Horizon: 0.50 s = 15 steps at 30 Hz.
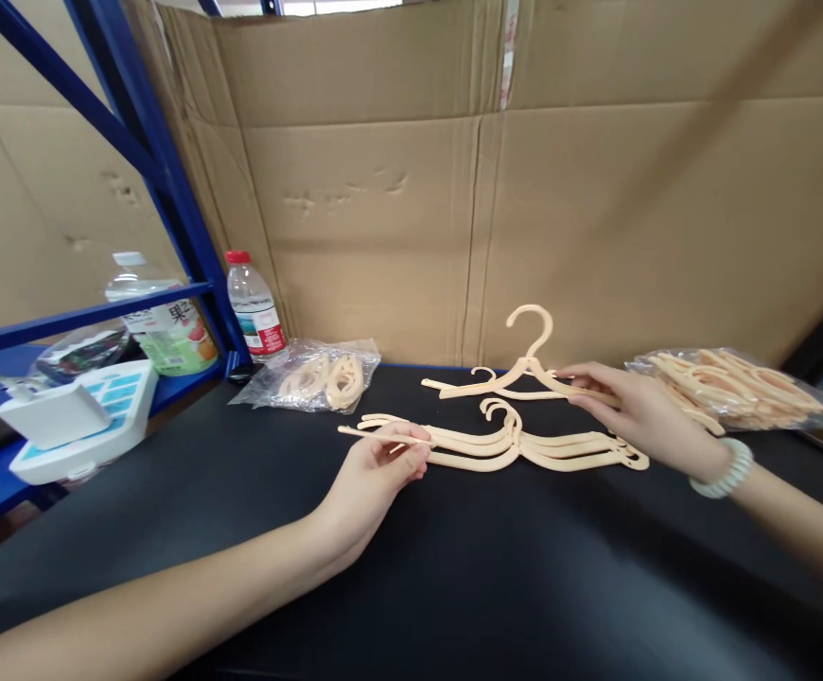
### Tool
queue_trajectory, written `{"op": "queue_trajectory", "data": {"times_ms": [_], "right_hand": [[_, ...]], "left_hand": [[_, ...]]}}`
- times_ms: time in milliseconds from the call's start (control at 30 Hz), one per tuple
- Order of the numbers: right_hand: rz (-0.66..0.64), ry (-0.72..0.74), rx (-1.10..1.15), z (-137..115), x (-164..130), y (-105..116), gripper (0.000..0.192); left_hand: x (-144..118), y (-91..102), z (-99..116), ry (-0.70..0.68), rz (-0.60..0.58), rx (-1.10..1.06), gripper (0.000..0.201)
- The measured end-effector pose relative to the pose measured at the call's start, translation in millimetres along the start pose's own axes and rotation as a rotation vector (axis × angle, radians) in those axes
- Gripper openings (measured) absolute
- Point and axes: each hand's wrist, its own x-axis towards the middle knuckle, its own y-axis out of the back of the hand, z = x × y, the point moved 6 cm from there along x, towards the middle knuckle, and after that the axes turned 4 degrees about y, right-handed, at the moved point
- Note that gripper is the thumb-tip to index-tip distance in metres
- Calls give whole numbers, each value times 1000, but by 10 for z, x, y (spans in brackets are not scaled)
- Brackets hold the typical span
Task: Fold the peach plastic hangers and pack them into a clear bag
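Note:
Several cream plastic clothes hangers (475, 463) lie overlapped in a stack on the black table, hooks pointing away from me. My left hand (383, 463) is closed at the stack's left end, thumb and fingers pinching a hanger arm that sticks out thinly to the left. Behind the stack, another cream hanger (529, 364) is tilted up with its hook at the top. My right hand (628, 407) pinches the right arm of that raised hanger. A further hanger partly shows behind it, with a small hook visible.
Clear bags of folded hangers lie at back left (326, 378) and at right (744, 388). A red-capped bottle (252, 307) stands by a blue metal frame (170, 199). Left of it are a large juice bottle (170, 331) and a white-and-blue box (117, 402). Cardboard (383, 189) walls the back.

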Motion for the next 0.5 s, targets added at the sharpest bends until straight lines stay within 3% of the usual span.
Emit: {"op": "queue_trajectory", "data": {"times_ms": [200,367,500], "right_hand": [[-34,-14,61,-71,-266,-93,25],[-110,14,80,-98,-349,-202,18],[-63,59,64,-153,-364,-177,16]], "left_hand": [[39,80,84,-22,40,-78,20],[47,63,79,-10,-20,-83,20],[37,31,55,11,-60,-83,19]]}}
